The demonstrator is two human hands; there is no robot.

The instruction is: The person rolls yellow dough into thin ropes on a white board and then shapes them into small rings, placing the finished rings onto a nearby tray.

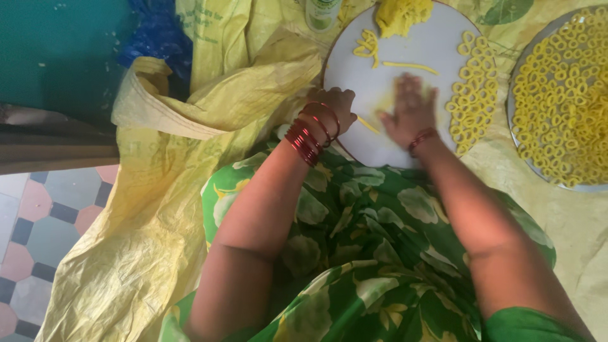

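A large yellow plastic sheet (pixel 152 209) covers most of the floor, crumpled at the left, where a strip of patterned tiles (pixel 38 228) shows beside it. Faint green print runs along a folded edge of the sheet near the top; a green leaf picture (pixel 506 9) sits at the top right. A blue plastic bag (pixel 155 35) lies bunched at the top left, and the lower part of a small white bottle with a green label (pixel 322 12) stands at the top edge.

A round white board (pixel 437 47) lies in front of the person's green flowered lap (pixel 367 240). On its right side sits a pile of small yellow dough rings (pixel 472 95); a lump of yellow dough (pixel 402 16) rests at its far edge, with a few thin dough strips (pixel 410 65) near the middle. To the right, a second round plate (pixel 516 130) is heaped with more rings.

The right hand (pixel 410 111) lies open and flat, palm down on the board, pressing on a bit of dough that it hides. The left hand (pixel 332 104), with red bangles (pixel 310 136) at the wrist, is curled loosely at the board's left edge; whether it holds anything I cannot tell.
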